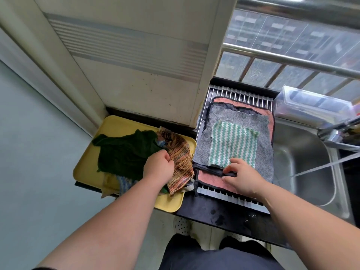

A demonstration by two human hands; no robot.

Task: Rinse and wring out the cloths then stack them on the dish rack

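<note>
A yellow tray (116,125) on the left holds a dark green cloth (122,152), an orange-brown striped cloth (181,154) and a blue-patterned cloth (125,183) underneath. My left hand (158,165) grips the striped cloth where it meets the green one. On the metal dish rack (241,97) lie three stacked cloths: a pink one (210,182) at the bottom, a grey one (263,158) over it, a green-and-white patterned one (231,147) on top. My right hand (241,177) rests on the stack's near edge with its fingers spread.
A steel sink (311,172) with a tap (337,133) lies to the right of the rack. A clear plastic box (311,106) stands behind it. A white panel rises behind the tray, window bars behind the rack. The black counter edge (224,213) runs in front.
</note>
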